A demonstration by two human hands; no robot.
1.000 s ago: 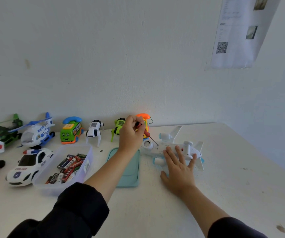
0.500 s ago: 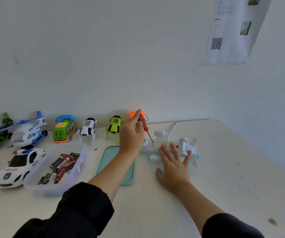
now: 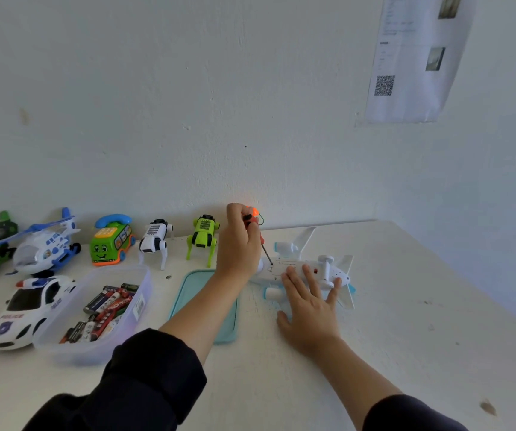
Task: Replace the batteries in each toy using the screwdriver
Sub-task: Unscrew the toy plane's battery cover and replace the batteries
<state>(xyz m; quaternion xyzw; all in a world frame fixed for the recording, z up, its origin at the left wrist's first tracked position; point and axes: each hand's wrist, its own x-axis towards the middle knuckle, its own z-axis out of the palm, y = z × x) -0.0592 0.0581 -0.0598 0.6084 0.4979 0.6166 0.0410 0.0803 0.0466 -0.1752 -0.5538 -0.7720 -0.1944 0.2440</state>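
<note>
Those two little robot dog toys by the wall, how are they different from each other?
The white dog is white with black patches; the green dog is lime green with black details. The white dog stands further left, next to the phone-bus toy, while the green dog stands nearer the left hand gripping the screwdriver. Both stand upright on four legs on the table, with the same boxy shape and a grille on the back.

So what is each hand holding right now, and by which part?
The left hand grips the screwdriver by its red handle, tip down on the plane. The right hand holds nothing; its straight fingers press on the plane's body.
</note>
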